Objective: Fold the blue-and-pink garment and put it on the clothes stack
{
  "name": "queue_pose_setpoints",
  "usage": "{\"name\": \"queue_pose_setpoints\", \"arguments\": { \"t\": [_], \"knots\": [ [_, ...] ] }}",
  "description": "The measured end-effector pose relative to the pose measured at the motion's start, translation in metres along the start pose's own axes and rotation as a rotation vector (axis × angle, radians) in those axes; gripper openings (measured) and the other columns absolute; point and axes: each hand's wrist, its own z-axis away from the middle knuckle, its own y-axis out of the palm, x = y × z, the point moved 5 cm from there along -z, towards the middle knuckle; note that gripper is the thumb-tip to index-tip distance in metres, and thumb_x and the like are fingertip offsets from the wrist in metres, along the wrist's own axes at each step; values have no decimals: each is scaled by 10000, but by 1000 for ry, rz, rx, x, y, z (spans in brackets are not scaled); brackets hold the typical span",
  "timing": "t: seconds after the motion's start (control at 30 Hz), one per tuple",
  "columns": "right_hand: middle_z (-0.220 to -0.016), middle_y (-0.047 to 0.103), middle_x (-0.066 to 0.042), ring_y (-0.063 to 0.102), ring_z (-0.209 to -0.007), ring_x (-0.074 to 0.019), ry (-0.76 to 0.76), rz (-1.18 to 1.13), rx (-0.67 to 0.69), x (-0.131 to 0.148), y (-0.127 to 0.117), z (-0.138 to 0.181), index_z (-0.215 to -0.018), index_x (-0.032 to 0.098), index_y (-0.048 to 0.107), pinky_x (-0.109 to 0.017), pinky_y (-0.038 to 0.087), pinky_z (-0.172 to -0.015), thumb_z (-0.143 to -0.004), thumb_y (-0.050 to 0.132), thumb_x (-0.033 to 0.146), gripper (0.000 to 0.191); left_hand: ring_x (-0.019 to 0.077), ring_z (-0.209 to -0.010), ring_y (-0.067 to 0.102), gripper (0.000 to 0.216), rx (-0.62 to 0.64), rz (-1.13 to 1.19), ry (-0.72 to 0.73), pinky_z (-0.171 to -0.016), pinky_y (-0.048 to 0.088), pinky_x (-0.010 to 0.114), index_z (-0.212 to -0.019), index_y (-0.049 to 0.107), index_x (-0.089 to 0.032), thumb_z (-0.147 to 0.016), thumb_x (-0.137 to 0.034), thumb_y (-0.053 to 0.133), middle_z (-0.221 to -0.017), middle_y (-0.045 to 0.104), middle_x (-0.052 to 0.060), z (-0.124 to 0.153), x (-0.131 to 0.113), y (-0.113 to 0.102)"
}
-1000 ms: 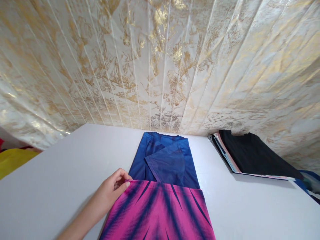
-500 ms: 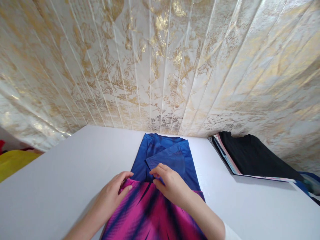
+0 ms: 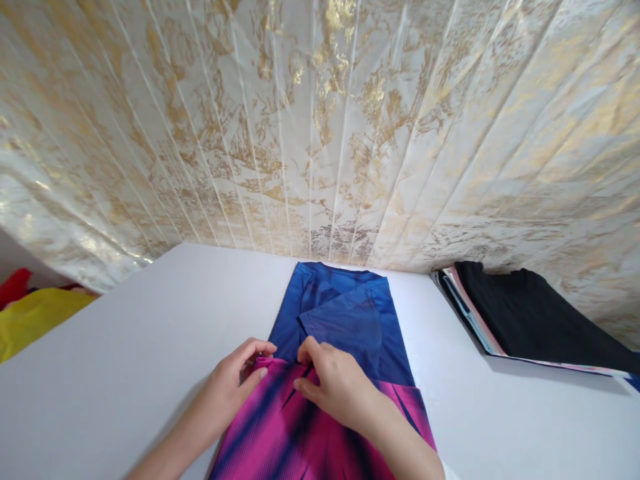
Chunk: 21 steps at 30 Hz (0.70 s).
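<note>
So there's a big cream-and-gold patterned curtain (image 3: pixel 280 120) hanging beyond the far end of my jersey (image 3: pixel 290 413), and a white table (image 3: pixel 165 313) is holding everything up. The jersey itself is lying lengthwise right in front of me, neckline pointing away, with its magenta-and-navy part covering the near end of the blue. Well off to its right, a stack of folded clothes (image 3: pixel 473 320) is sitting with a black T-shirt (image 3: pixel 530 320) on top. Way over to its left, some yellow fabric (image 3: pixel 40 317) is poking into view.

As for the step, I reckon I'm mid-fold: a blue-purple sleeve (image 3: pixel 345 323) is already lying across the jersey's upper half, and I'm working on the magenta edge (image 3: pixel 395 385) running across its middle. My right hand (image 3: pixel 333 383) is resting around the centre of the jersey, fingers curling, thumb sitting apart; can't tell if I'm really gripping anything. My left hand (image 3: pixel 243 373) is curling around the jersey's left side, a little pink ruck showing between thumb and fingers, though I can't tell how firmly I'm pinching it.

IMO the next move is calling for a matching pinch on both sides and an even edge.
</note>
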Motion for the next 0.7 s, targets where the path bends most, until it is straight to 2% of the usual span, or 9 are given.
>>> {"name": "queue_pose_setpoints", "arguments": {
  "t": [0.13,0.3,0.43,0.7],
  "knots": [
    [-928,675,-48,607,-877,-209,43,130,-9,-1,8,-6,-1043,209,577,-276,414,-743,-801,599,189,244,208,-885,637,190,-7,-157,94,-835,506,327,-982,638,-241,-828,-265,530,-965,665,28,0,-1,0],
    [-921,687,-39,582,-928,-214,6,214,-66,0,17,-10,-998,218,585,-285,416,-794,-796,535,139,223,218,-962,596,156,-60,-324,219,-859,488,344,-983,621,-250,-855,-259,533,-999,632,38,0,-2,-2],
    [-926,682,-36,569,-938,-217,-14,225,-83,0,21,-8,-994,222,582,-288,420,-787,-774,518,116,252,214,-844,606,104,-81,-367,172,-787,502,341,-912,606,-240,-845,-289,544,-911,631,27,0,1,-4],
    [-981,664,-23,587,-931,-213,-12,152,-50,-2,24,-9,-1034,225,574,-299,434,-810,-759,532,112,300,177,-745,614,123,-86,-246,165,-705,509,269,-915,599,-253,-846,-251,498,-841,626,3,-1,-2,-1]
  ]
}}
